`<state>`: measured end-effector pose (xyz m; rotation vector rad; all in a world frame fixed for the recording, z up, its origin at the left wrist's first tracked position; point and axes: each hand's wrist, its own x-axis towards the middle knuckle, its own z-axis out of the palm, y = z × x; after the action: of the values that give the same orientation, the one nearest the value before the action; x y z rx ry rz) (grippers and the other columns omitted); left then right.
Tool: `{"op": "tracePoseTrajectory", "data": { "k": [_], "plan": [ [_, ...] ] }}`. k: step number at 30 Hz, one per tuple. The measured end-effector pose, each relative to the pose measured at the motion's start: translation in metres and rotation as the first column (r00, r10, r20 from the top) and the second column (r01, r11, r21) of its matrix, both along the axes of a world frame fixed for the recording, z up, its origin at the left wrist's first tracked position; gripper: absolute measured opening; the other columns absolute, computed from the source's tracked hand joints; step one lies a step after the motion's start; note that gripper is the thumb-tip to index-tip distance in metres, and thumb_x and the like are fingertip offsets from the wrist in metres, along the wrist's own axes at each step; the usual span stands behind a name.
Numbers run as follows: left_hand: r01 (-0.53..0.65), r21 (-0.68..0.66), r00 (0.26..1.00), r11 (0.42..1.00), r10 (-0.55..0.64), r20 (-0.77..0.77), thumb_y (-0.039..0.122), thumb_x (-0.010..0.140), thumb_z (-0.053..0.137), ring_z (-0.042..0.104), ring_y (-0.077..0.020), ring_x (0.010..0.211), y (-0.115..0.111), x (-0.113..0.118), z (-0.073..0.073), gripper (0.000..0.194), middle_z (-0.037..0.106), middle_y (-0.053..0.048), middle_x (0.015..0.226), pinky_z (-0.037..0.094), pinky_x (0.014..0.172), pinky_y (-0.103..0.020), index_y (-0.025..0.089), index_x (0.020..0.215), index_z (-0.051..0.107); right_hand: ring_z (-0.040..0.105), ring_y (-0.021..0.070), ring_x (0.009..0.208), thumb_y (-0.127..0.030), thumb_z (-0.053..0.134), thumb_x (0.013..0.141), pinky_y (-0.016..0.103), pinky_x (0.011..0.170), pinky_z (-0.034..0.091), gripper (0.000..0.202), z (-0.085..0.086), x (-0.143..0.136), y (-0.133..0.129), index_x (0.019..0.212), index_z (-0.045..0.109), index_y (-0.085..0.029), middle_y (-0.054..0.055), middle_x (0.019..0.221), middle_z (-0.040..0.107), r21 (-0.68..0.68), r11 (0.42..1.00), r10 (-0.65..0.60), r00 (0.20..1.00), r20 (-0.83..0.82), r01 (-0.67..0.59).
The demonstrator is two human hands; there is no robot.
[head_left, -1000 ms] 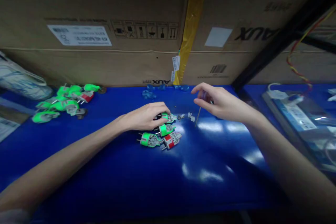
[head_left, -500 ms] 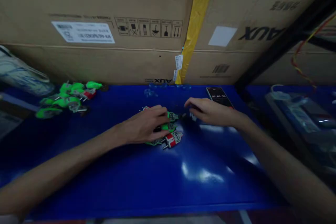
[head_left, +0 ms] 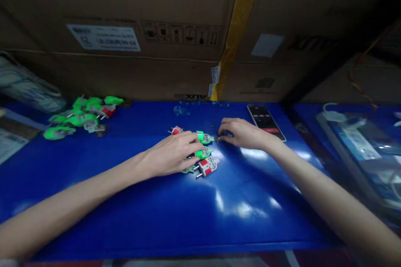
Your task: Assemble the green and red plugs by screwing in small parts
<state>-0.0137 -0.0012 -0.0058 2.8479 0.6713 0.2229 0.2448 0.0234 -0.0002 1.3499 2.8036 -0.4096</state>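
My left hand (head_left: 180, 152) lies over a cluster of green and red plug parts on the blue table, its fingers curved apart and touching a green plug (head_left: 203, 152). Another green plug (head_left: 205, 137) lies just beyond those fingertips. Nearest the front is a red and grey plug (head_left: 207, 167) with two metal pins. A second red plug (head_left: 177, 130) shows behind my left hand. My right hand (head_left: 235, 132) is closed at the fingertips over small dark metal pieces (head_left: 217, 138); what it pinches is too small to make out.
Several green plugs (head_left: 83, 119) and a red one are heaped at the left. A phone (head_left: 265, 121) showing a timer lies behind my right hand. Clear plastic bits (head_left: 181, 111) lie near the large cardboard box (head_left: 150, 75). A clear-lidded case (head_left: 360, 142) stands at the right.
My right hand has lowered and moved slightly left, its fingertips now at the small metal pieces. My left hand has shifted slightly, showing more of the plugs. The picture is darker at the box.
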Motion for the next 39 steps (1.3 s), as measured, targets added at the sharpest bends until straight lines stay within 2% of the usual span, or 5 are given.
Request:
{"op": "tracePoseTrajectory", "data": {
  "k": [12,19,28,32,39],
  "plan": [
    [0.027,0.074,0.999,0.997,-0.024,-0.033,0.022,0.097,0.049,0.055,-0.0231,0.101,0.001,0.000,-0.003,0.019,0.059,-0.011,0.110,0.048,0.088,-0.035,0.015,0.110,0.061,0.062,0.0183,0.085,-0.014,0.059,0.086,0.026,0.077,0.043,0.011,-0.006,0.001,0.002,0.088,0.070,-0.014,0.009,0.094,0.069,-0.031,0.999,-0.012,0.998,-0.062,0.011],
    [0.019,0.118,0.997,0.993,-0.010,-0.079,0.024,0.098,0.049,0.056,-0.0229,0.099,-0.002,0.001,-0.002,0.020,0.060,-0.011,0.108,0.049,0.086,-0.035,0.014,0.112,0.059,0.063,0.0174,0.082,-0.017,0.058,0.088,0.027,0.075,0.044,0.010,0.003,0.005,-0.006,0.089,0.068,-0.014,0.008,0.091,0.070,-0.027,0.999,-0.026,0.986,-0.162,0.022],
    [0.012,0.116,0.995,0.993,0.000,-0.103,0.022,0.098,0.050,0.056,-0.0228,0.097,-0.003,0.003,-0.001,0.017,0.059,-0.011,0.105,0.049,0.087,-0.035,0.014,0.106,0.061,0.063,0.0139,0.077,-0.011,0.061,0.082,0.024,0.071,0.044,0.011,0.006,-0.010,-0.029,0.092,0.065,-0.015,0.003,0.087,0.071,-0.208,0.973,0.021,0.931,-0.365,-0.103],
    [0.018,0.105,0.997,0.994,-0.010,-0.072,0.022,0.098,0.049,0.057,-0.0221,0.097,-0.002,0.003,-0.002,0.017,0.060,-0.010,0.105,0.049,0.086,-0.035,0.014,0.108,0.061,0.065,0.0164,0.087,-0.009,0.056,0.084,0.026,0.079,0.045,0.025,0.004,-0.013,-0.029,0.107,0.065,-0.015,0.007,0.099,0.071,-0.131,0.985,0.050,0.917,-0.395,-0.110],
    [-0.008,0.094,0.999,0.996,0.013,-0.046,0.022,0.096,0.054,0.057,-0.0228,0.097,-0.002,0.003,-0.004,0.016,0.061,-0.010,0.107,0.050,0.086,-0.035,0.013,0.108,0.060,0.065,0.0146,0.081,-0.012,0.061,0.084,0.024,0.075,0.044,0.017,0.002,-0.019,-0.027,0.096,0.071,-0.015,0.005,0.092,0.075,-0.112,0.993,-0.016,0.897,-0.441,-0.037]
  ]
}}
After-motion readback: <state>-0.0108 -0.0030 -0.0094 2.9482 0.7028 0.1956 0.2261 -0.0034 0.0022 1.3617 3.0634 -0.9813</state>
